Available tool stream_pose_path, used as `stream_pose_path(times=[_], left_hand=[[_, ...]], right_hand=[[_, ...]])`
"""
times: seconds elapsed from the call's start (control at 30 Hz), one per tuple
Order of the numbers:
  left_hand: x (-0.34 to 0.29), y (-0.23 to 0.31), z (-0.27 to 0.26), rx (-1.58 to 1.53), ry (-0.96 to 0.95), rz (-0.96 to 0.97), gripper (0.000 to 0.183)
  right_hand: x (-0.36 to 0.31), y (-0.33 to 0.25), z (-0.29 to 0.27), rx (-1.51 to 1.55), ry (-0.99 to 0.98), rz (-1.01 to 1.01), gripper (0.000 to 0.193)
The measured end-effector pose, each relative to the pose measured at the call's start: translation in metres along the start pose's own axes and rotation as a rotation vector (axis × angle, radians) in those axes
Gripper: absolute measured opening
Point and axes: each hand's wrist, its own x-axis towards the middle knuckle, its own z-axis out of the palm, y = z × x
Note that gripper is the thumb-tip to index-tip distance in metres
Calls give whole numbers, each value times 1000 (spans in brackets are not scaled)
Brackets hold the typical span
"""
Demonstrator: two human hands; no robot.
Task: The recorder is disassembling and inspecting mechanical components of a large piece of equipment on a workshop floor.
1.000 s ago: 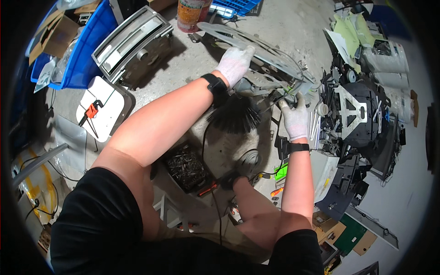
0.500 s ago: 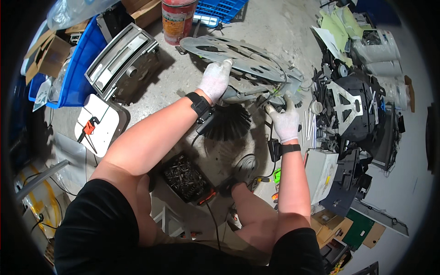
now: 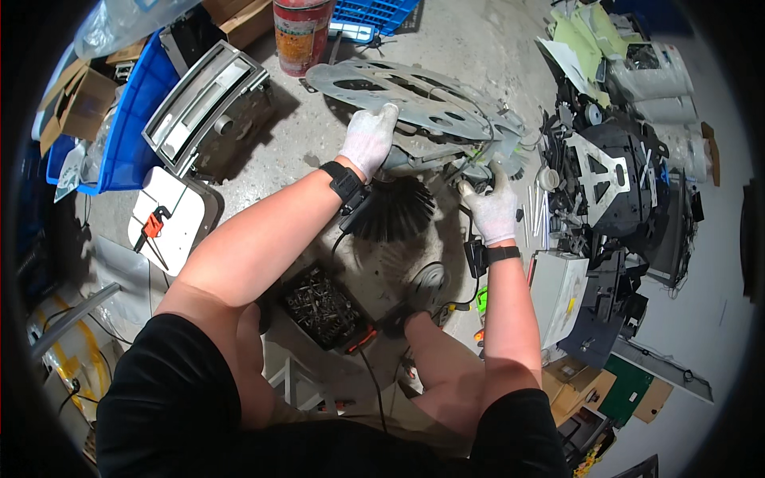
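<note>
A grey slotted metal plate, long and rounded, is tilted up in front of me on its assembly. My left hand, in a white glove, is closed round its near edge, thumb on top and fingers hidden beneath. My right hand, gloved too, is at the assembly's right end by a grey bracket. Its thumb and forefinger are bent towards the part; what they grip is too small to make out. Below the plate, a black bristle brush fans out towards me.
Near my legs sits a black tray of screws. At left are a metal housing, a white panel and a blue bin. A red bucket stands beyond. Dark parts are heaped at right.
The whole view has shifted slightly, with the surroundings moving a little left. Both hands keep their places on the assembly.
</note>
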Motion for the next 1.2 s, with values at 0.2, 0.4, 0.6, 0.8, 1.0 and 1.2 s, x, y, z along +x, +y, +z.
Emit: stream_pose_path(times=[0.2, 0.4, 0.6, 0.8, 1.0, 1.2], left_hand=[[-1, -4, 4, 60, 17, 10, 52], [3, 0, 6, -77, 28, -43, 52], [-9, 14, 5, -73, -111, -55, 46], [-9, 17, 1, 324, -277, 322, 39], [-11, 40, 9, 496, -420, 274, 40], [-38, 75, 30, 572, -388, 464, 26]], right_hand=[[2, -1, -8, 5, -9, 22, 71], [6, -2, -11, -13, -2, 47, 70], [0, -17, -17, 15, -99, 105, 66], [-10, -16, -19, 62, -119, 113, 66], [-8, 27, -23, 149, 83, 24, 51], [0, 37, -44, 99, 164, 48, 27]])
